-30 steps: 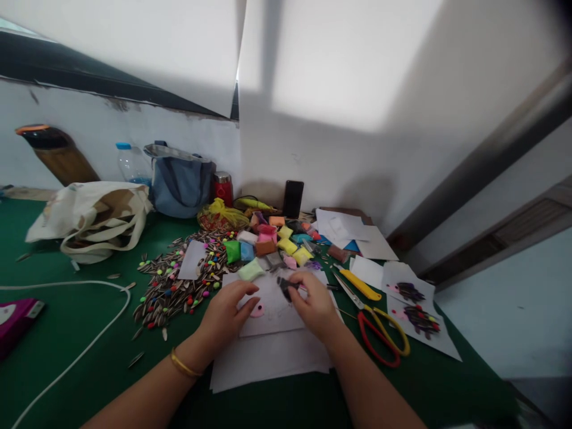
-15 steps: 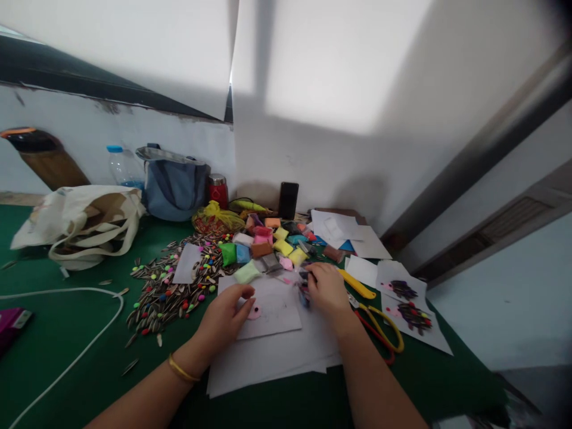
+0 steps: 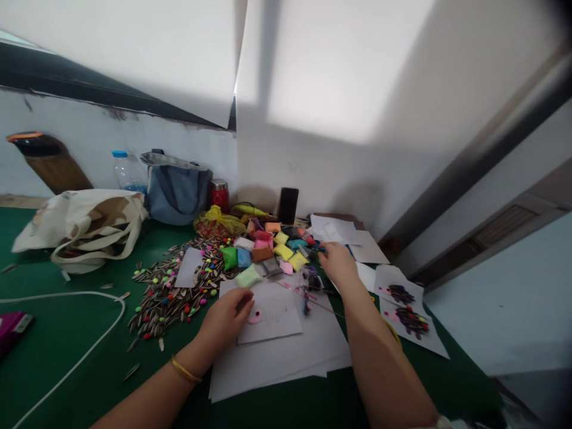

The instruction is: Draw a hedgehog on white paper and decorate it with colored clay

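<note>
My left hand point(image 3: 227, 313) rests at the left edge of a small white card point(image 3: 279, 325), its fingers loosely curved and a little apart, holding nothing. A pink piece with a dark dot point(image 3: 255, 316) lies on this card beside my fingertips, near faint pencil lines. Under the card is a stack of white paper point(image 3: 268, 372). My right hand point(image 3: 339, 265) reaches to the far right end of the clay packets point(image 3: 261, 253); its fingers are drawn together near small blue and dark items, and whatever they grip is hidden. Clear wrapping with dark bits point(image 3: 308, 292) lies left of that wrist.
Left of the paper spreads a heap of striped sunflower seeds point(image 3: 167, 304) with coloured pompoms. Two finished-looking seed-covered cards point(image 3: 413, 322) lie right. Behind stand a phone point(image 3: 288, 205), red flask point(image 3: 219, 195) and blue bag point(image 3: 176, 190). A white cable point(image 3: 96, 336) curves at left.
My right hand has moved away from me, from the dark bits at the paper to the packets' far right end. My left hand stays by the card, its fingers slightly closer together.
</note>
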A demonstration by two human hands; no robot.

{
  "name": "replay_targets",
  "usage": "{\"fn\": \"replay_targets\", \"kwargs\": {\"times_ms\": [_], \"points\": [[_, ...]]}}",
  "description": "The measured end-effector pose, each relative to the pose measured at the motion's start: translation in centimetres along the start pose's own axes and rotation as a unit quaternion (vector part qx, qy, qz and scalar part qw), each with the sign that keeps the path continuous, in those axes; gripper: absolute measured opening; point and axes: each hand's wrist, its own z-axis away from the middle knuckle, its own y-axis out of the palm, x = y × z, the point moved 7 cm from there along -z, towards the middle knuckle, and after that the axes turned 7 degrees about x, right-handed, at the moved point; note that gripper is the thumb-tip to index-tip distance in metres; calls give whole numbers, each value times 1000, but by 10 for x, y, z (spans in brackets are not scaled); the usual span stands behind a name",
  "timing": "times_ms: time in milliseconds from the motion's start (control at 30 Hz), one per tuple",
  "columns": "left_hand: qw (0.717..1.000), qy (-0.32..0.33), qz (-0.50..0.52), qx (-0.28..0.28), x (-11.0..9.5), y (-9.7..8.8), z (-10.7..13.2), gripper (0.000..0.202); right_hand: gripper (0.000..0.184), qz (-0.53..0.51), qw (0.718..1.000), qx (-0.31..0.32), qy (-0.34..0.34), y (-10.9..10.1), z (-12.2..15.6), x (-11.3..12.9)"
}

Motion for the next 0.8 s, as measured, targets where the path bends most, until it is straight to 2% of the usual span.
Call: {"fn": "replay_targets", "kwargs": {"times_ms": [100,200,267,333,433,567,600,667,700,733,800], "points": [[1000,-2,-5,9,2,2,0,25,35,21,996,32,86,6,-22,-34],[1000,-1,-7,11,3,3,0,25,25,17,990,76,116,22,-30,-54],[1000,1,-5,9,3,3,0,25,23,10,990,79,120,28,-30,-57],[1000,3,-2,7,2,3,0,25,22,0,992,57,114,25,-27,-55],[1000,11,5,-1,1,2,1,23,25,-29,996,5,82,10,-17,-39],[998,32,46,-24,-5,-1,4,22,30,-140,990,-17,-23,-1,17,8],[996,38,71,-26,-8,-1,5,23,31,-275,958,-8,-84,-1,31,25],[988,42,147,-19,-18,-1,6,27,29,-503,842,63,-183,6,62,62],[980,41,195,-7,-24,0,6,31,27,-570,782,116,-222,10,79,80],[967,37,252,10,-30,1,5,37,24,-612,737,151,-245,14,93,95],[935,41,347,56,-46,2,5,43,23,-669,686,165,-236,20,111,110]]}}
